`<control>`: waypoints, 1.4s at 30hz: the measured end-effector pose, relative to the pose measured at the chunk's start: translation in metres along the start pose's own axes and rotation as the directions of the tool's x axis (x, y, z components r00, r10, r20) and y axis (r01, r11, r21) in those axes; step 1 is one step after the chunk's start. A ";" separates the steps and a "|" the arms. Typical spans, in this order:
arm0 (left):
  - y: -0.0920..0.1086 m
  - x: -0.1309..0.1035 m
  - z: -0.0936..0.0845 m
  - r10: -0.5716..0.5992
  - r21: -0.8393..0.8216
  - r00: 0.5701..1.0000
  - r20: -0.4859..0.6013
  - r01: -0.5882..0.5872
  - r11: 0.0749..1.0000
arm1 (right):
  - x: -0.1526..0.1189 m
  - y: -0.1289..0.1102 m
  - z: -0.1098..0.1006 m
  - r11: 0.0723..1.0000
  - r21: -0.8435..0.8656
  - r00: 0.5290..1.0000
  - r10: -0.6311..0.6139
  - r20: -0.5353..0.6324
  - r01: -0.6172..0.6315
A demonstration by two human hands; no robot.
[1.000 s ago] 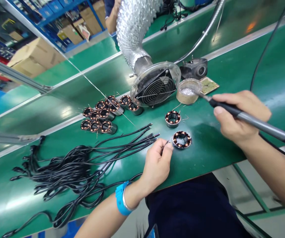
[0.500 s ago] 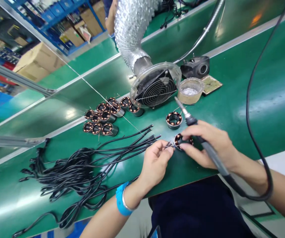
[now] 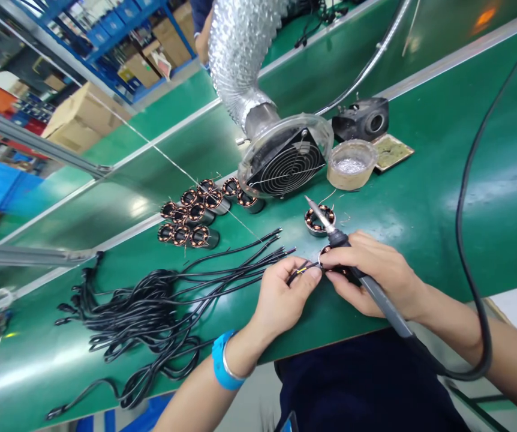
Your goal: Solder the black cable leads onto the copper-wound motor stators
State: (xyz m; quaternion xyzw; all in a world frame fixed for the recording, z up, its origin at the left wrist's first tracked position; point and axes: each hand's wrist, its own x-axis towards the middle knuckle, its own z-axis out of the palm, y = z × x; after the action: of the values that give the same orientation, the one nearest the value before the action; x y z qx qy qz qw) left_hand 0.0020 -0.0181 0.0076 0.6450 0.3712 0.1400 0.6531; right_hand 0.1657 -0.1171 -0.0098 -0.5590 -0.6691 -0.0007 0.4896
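Note:
My left hand [image 3: 285, 295], with a blue band at the wrist, pinches the end of a black cable [image 3: 295, 273] where a yellow wire shows. Across from it, my right hand [image 3: 373, 273] holds a soldering iron [image 3: 387, 303], its tip pointing up and left. The fingers of my right hand also rest at a copper-wound ring [image 3: 325, 251], which they mostly hide. Another copper-wound ring [image 3: 316, 227] stands just beyond, partly behind the iron's tip. To the left lies a bundle of black cables [image 3: 146, 312], several ends reaching toward my left hand.
Several wound cores [image 3: 200, 236] stand at the back left. A fan hood [image 3: 289, 168] on a silver duct [image 3: 236, 66] hangs behind the hands. Right of it are a round tub [image 3: 352, 171], a flat pad [image 3: 391, 151] and a black holder [image 3: 361, 120]. A person's arm [image 3: 203, 42] shows far back.
The iron's tip has moved left, now in front of the standing ring. My right fingers now cover more of the near ring. A yellow wire has come into sight at my left fingertips.

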 end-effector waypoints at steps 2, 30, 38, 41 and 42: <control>-0.003 0.001 -0.003 -0.058 -0.108 0.998 -0.019 0.056 0.993 | -0.001 0.000 0.000 1.000 0.016 1.000 0.004 -0.014 -0.004; 0.008 -0.011 -0.004 0.319 0.489 0.948 -0.025 -0.266 0.831 | 0.021 -0.002 -0.009 0.991 0.125 0.974 0.013 0.228 -0.042; 0.004 -0.021 -0.003 0.283 0.438 0.959 -0.008 -0.251 0.863 | 0.013 -0.012 0.005 0.999 0.030 0.997 0.037 0.072 -0.039; 0.004 -0.033 -0.001 0.184 0.274 0.981 0.061 -0.194 0.942 | 0.010 -0.018 0.013 0.997 -0.057 0.998 0.051 -0.026 -0.053; 0.005 -0.037 -0.001 0.165 0.219 0.982 0.090 -0.181 0.959 | 0.009 -0.019 0.015 0.995 -0.075 0.997 0.061 -0.053 -0.065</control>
State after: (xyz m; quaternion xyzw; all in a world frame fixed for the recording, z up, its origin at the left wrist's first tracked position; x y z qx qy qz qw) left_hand -0.0225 -0.0413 0.0238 0.7496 0.3037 0.1306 0.5735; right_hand 0.1424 -0.1091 -0.0012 -0.5980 -0.6381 -0.0248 0.4843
